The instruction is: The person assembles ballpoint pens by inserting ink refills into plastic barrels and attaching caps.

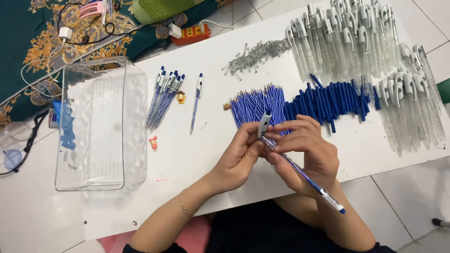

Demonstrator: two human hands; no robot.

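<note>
While both hands meet over the white board (197, 154), the left hand (239, 157) pinches the clip end of a blue pen (300, 171) between thumb and fingers, and the right hand (309, 150) curls closed around its barrel, tip pointing toward the person. Just beyond the knuckles lie blue refills (258, 103) and dark blue caps (328, 100). Farther out sit clear barrels (347, 42), small springs (255, 54), finished pens (164, 96) and a clear plastic bin (101, 126).
</note>
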